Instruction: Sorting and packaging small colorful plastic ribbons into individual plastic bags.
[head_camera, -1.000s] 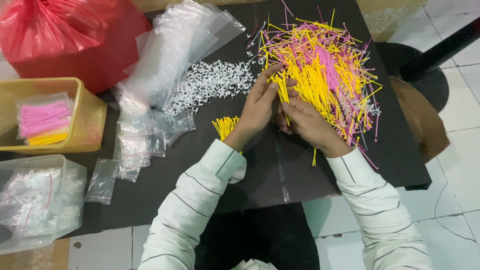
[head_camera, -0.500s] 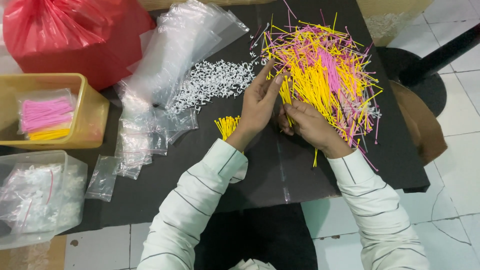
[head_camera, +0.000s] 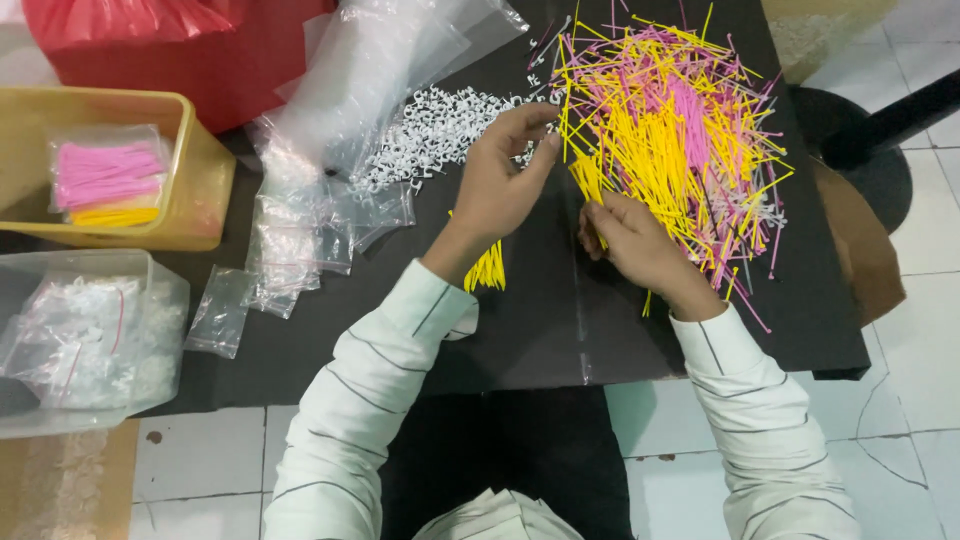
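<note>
- left hand (head_camera: 500, 185): fingers curled, a small bunch of yellow sticks (head_camera: 487, 270) showing below the palm; whether it clamps them cannot be told.
- right hand (head_camera: 630, 240): fingertips pressed into the near edge of the pile of yellow and pink sticks (head_camera: 670, 130), pinching a few yellow ones.
- pile lies on the black board (head_camera: 520, 330), just beside the white clips (head_camera: 430, 130).
- risk: a hasty pull may drag tangled pink sticks along, or scatter sticks into the clips and clear bags (head_camera: 300, 240).
</note>
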